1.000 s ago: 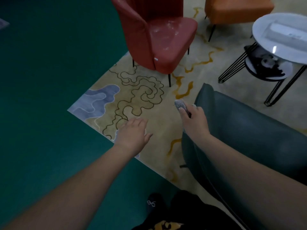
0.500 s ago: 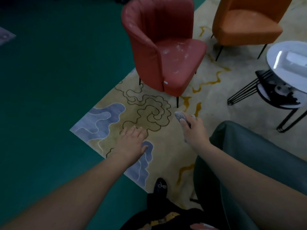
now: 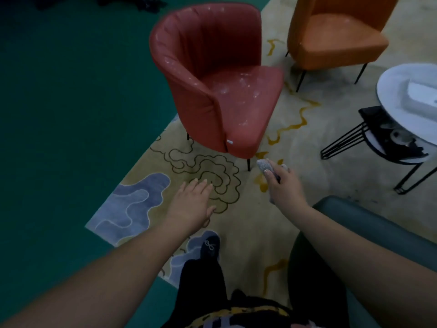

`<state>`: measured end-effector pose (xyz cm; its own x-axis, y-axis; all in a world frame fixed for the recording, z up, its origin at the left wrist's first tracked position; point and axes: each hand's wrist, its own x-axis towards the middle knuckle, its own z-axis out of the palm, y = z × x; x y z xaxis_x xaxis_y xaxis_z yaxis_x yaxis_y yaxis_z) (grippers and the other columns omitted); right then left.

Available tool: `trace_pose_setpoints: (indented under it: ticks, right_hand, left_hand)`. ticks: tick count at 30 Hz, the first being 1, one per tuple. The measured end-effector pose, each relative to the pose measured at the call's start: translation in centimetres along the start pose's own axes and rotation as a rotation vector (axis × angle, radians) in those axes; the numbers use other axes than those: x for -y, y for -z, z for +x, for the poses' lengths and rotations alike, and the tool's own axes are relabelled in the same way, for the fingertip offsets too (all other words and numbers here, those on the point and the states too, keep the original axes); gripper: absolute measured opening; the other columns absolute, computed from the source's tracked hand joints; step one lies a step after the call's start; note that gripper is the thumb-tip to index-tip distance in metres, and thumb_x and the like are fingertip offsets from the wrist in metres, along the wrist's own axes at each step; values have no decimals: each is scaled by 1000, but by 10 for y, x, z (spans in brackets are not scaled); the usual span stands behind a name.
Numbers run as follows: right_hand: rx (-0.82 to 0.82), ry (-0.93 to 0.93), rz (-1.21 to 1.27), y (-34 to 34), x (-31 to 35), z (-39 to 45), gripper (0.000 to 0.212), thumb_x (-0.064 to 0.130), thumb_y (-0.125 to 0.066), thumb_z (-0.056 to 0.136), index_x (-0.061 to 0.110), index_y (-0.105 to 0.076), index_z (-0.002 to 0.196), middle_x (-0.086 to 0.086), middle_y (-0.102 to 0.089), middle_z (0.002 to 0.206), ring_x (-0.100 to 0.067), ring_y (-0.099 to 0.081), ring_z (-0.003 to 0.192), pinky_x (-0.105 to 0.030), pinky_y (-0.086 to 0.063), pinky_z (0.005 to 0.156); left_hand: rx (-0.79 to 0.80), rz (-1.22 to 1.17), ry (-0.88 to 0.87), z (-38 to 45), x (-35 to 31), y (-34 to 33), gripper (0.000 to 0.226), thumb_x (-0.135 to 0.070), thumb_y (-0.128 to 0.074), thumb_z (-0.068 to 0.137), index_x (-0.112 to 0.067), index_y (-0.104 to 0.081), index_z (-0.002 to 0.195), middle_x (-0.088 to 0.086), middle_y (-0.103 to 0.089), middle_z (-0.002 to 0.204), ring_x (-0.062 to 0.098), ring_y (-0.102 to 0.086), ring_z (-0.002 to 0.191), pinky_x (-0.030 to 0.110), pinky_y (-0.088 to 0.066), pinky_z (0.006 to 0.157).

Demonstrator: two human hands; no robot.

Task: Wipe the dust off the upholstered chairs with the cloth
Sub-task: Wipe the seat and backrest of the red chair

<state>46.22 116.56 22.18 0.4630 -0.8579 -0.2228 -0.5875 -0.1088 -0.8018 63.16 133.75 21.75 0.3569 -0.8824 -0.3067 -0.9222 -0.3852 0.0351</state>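
Shoe [image 3: 210, 246]: dark with a pale bow, on the rug's near edge, below the hands.
Green chair [image 3: 378, 235]: near right, its back under the right forearm.
Left hand [image 3: 190, 204]: held out flat over the rug, fingers straight and loose, holding nothing.
Right hand [image 3: 283, 185]: held out over the rug, fingers curled round the cloth.
Cloth [image 3: 266, 165]: grey, bunched in the right hand, sticking out past the fingertips, just before the red chair's front leg.
Rug [image 3: 307, 143]: beige with blue patches, dark swirls and yellow lines, on a green floor [image 3: 59, 114].
Red chair [image 3: 224, 91]: beyond the hands, white dust specks on seat and backrest.
Worktop [image 3: 406, 100]: round, white, at right on black wire legs, a pale box on it.
Orange chair [image 3: 331, 31]: farthest, behind the red chair to the right.
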Motion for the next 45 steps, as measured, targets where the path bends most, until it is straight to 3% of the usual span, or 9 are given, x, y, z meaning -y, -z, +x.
trace_pose_setpoints:
  ticks: [4, 8, 10, 22, 27, 32, 36, 42, 45]
  right_hand:
    - [-66, -54, -63, 2, 14, 54, 38, 44, -43, 97, 41, -47, 135, -3, -37, 115, -28, -58, 84, -15, -45, 39]
    - [-111, -115, -174, 15, 29, 103, 39, 46, -42, 96, 38, -47, 134, -5, -41, 122, -33, -56, 106, -45, -56, 78]
    - [-149, -124, -168, 22, 32, 124, 39, 46, -41, 96, 38, -47, 134, -5, -41, 120, -31, -55, 106, -49, -54, 84]
    - [-236, -175, -172, 81, 19, 271, 40, 42, -44, 97, 36, -46, 137, -2, -37, 115, -23, -49, 107, -42, -49, 93]
    - [-137, -116, -184, 120, 15, 373, 41, 43, -43, 97, 35, -47, 137, -2, -39, 111, -28, -58, 93, -47, -54, 83]
    - [-59, 6, -217, 164, 22, 465, 40, 40, -47, 96, 35, -48, 136, 5, -37, 99, -20, -60, 72, -28, -55, 57]
    - [-6, 116, -280, 178, 35, 530, 39, 36, -49, 96, 34, -49, 135, -3, -40, 107, -25, -53, 100, -34, -49, 82]
    - [75, 223, -313, 151, 61, 599, 40, 40, -48, 95, 40, -47, 136, 0, -40, 108, -20, -52, 97, -25, -43, 80]
    - [107, 270, -230, 140, 72, 627, 38, 42, -49, 94, 44, -48, 132, 3, -38, 110, -19, -55, 92, -38, -54, 78]
  left_hand:
    - [-3, 43, -100, 74, 19, 21, 67, -52, -34, 97, -20, -14, 152, -2, -14, 159, 19, -10, 146, 40, -6, 118]
    - [9, 71, -194, 141, 31, 42, 67, -52, -34, 97, -20, -13, 152, -2, -14, 159, 18, -9, 146, 40, -5, 117]
    - [4, 82, -228, 172, 35, 51, 67, -52, -35, 96, -20, -14, 152, -2, -15, 159, 18, -10, 146, 40, -6, 117]
    - [38, 103, -294, 348, 9, 77, 67, -53, -35, 95, -22, -15, 152, -4, -17, 159, 17, -11, 145, 40, -6, 117]
    - [53, 80, -197, 434, -17, 90, 68, -54, -34, 95, -22, -15, 152, -4, -17, 158, 17, -11, 145, 40, -6, 117]
    - [51, -34, -50, 496, -36, 115, 65, -52, -33, 96, -24, -15, 152, -5, -17, 158, 17, -10, 146, 40, -5, 117]
    - [6, -67, 38, 531, -34, 132, 64, -51, -34, 96, -24, -16, 152, -5, -18, 158, 17, -11, 146, 40, -7, 117]
    - [35, -72, 134, 576, -4, 139, 66, -52, -35, 96, -24, -14, 152, -5, -17, 158, 18, -9, 146, 41, -6, 117]
    - [32, -81, 203, 598, 14, 136, 67, -52, -36, 95, -24, -14, 152, -4, -18, 158, 18, -10, 146, 41, -7, 117]
